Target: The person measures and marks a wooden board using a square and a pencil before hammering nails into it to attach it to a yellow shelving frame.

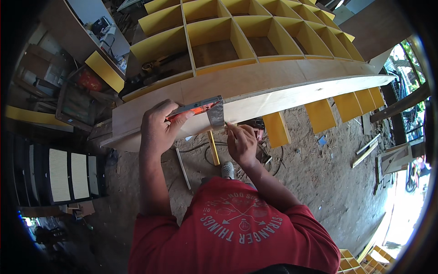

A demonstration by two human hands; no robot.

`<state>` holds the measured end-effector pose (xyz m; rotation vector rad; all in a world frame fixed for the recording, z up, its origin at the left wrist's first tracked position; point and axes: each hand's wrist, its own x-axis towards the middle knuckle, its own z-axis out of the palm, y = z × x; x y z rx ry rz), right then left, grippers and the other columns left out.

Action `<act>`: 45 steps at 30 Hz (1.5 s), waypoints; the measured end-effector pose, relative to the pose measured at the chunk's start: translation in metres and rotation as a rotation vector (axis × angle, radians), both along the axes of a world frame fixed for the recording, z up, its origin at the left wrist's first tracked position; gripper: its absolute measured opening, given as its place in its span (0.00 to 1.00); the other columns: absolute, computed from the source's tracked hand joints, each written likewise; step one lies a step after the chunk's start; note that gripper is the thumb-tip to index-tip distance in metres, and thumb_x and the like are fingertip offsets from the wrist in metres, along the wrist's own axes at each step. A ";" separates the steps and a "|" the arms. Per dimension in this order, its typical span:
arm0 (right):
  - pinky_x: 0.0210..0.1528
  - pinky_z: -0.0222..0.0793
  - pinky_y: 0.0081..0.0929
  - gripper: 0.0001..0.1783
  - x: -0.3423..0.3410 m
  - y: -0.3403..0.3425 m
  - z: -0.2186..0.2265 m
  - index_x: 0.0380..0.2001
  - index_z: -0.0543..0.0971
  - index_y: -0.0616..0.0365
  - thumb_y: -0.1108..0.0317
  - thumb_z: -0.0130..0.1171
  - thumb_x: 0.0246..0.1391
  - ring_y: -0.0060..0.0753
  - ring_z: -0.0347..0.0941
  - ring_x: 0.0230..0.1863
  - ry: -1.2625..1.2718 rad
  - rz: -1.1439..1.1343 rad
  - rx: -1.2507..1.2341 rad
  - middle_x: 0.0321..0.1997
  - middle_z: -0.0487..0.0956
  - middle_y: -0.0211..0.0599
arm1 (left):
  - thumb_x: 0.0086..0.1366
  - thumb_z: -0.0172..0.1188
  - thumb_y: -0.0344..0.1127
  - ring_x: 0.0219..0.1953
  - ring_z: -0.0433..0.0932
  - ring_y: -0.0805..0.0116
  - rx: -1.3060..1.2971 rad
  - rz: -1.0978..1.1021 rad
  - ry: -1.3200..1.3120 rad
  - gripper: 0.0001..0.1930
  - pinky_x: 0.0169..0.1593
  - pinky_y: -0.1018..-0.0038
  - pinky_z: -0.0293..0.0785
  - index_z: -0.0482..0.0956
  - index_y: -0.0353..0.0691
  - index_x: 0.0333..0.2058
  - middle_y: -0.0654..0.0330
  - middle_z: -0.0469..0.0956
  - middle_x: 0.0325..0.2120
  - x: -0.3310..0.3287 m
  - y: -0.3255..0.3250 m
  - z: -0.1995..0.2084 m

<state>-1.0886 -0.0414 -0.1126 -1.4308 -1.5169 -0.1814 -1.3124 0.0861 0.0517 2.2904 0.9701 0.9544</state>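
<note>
In front of me, a long pale wooden board stands on edge along the near side of a yellow compartment frame. My left hand is closed around an orange and grey try square, thumb on the near side. The square's body lies along the board's top edge, and its wide metal blade hangs over the board's near face. Close to the blade's right edge, my right hand pinches a thin, pencil-like thing, mostly hidden by the fingers, against the board's face.
Yellow panels stick out below the board on the right. A power tool sits partly hidden behind my right hand, with a dark cable on the dirt floor. A pale strip lies left, near a louvred panel; wood scraps lie right.
</note>
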 end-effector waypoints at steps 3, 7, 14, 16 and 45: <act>0.51 0.78 0.42 0.17 0.014 -0.006 -0.050 0.53 0.83 0.59 0.75 0.64 0.60 0.43 0.87 0.37 -0.107 0.002 -0.251 0.37 0.89 0.42 | 0.68 0.74 0.43 0.28 0.81 0.57 -0.001 -0.012 -0.012 0.16 0.35 0.65 0.74 0.84 0.34 0.34 0.52 0.81 0.26 0.004 0.000 0.003; 0.39 0.80 0.52 0.15 0.024 -0.017 -0.110 0.53 0.83 0.55 0.70 0.60 0.64 0.57 0.84 0.32 -0.032 0.040 -0.546 0.29 0.84 0.50 | 0.67 0.75 0.41 0.28 0.80 0.57 0.031 -0.006 -0.033 0.15 0.34 0.65 0.73 0.82 0.34 0.32 0.52 0.79 0.26 -0.004 -0.004 -0.001; 0.39 0.79 0.41 0.20 0.040 -0.039 -0.019 0.53 0.84 0.60 0.80 0.62 0.56 0.51 0.84 0.37 0.072 0.277 -0.083 0.40 0.86 0.49 | 0.65 0.75 0.40 0.27 0.79 0.52 0.041 -0.011 -0.015 0.16 0.32 0.61 0.73 0.81 0.34 0.32 0.51 0.77 0.25 -0.001 -0.001 0.004; 0.41 0.80 0.40 0.19 0.039 -0.039 0.042 0.51 0.84 0.62 0.81 0.64 0.54 0.49 0.85 0.39 0.004 0.244 0.004 0.40 0.86 0.47 | 0.66 0.74 0.38 0.28 0.79 0.50 0.091 -0.036 -0.071 0.14 0.33 0.62 0.73 0.81 0.33 0.32 0.50 0.77 0.26 0.001 0.001 -0.002; 0.59 0.67 0.42 0.15 0.144 0.090 0.112 0.40 0.81 0.56 0.57 0.64 0.57 0.47 0.79 0.45 -0.174 0.254 0.085 0.37 0.81 0.41 | 0.79 0.61 0.41 0.48 0.79 0.65 -0.179 0.174 -0.846 0.18 0.48 0.68 0.74 0.80 0.32 0.56 0.50 0.82 0.55 0.002 -0.072 -0.040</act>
